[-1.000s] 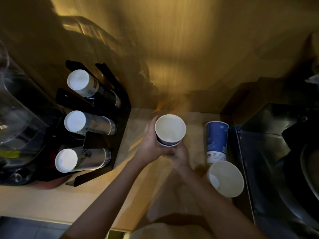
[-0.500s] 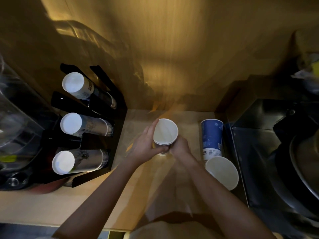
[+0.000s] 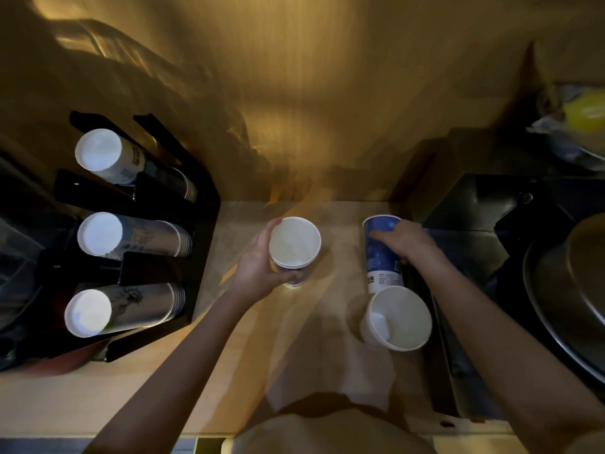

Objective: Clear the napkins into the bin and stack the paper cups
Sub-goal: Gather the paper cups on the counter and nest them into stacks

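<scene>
A short stack of paper cups point(image 3: 294, 244), white inside with a blue pattern outside, stands upright on the wooden counter point(image 3: 304, 348). My left hand point(image 3: 258, 267) is wrapped around its left side. To the right stands an upside-down blue paper cup point(image 3: 381, 260), and my right hand point(image 3: 404, 240) grips its upper part. Just in front of that cup an open white paper cup point(image 3: 397, 317) stands upright by itself. No napkins are visible.
A black cup dispenser point(image 3: 199, 231) on the left holds three horizontal sleeves of cups. A black metal surface point(image 3: 474, 237) and a large steel bowl point(image 3: 576, 290) lie to the right. Crumpled wrapping with something yellow point(image 3: 576, 122) sits at far right. A wooden wall rises behind.
My right hand left the stacked cups and moved right onto the upside-down blue cup. My left hand stays on the stack, which now rests lower on the counter.
</scene>
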Tool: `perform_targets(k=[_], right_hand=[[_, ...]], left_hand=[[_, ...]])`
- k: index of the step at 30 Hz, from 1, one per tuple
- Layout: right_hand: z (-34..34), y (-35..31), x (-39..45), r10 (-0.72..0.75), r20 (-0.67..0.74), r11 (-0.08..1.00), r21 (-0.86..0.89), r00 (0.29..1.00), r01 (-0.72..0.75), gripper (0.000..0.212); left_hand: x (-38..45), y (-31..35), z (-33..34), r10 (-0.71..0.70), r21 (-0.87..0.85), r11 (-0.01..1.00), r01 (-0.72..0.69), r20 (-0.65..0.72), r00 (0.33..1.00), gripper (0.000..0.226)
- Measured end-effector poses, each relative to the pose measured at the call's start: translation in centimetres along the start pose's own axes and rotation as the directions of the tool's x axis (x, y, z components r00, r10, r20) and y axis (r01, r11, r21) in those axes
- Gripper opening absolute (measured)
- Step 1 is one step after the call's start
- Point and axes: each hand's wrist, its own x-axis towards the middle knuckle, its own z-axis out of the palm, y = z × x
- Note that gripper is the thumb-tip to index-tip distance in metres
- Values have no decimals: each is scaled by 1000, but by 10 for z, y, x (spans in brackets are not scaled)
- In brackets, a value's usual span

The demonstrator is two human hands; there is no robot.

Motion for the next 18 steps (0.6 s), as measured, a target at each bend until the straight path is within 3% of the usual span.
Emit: perform_targets(k=[4, 12, 18], right_hand=[[11, 8, 7, 92, 23, 996, 0, 995, -92, 82], [29, 15, 11, 116, 100, 951, 276, 988, -139, 78], [0, -20, -6, -102, -11, 903, 419, 995, 97, 64]], left_hand=[[1, 3, -1, -23, -31, 999, 23, -3, 1000, 98], [-1, 2, 0, -17, -68, 998, 17, -3, 1000, 97], [-2, 1, 2, -28, -94, 995, 26, -19, 999, 100]])
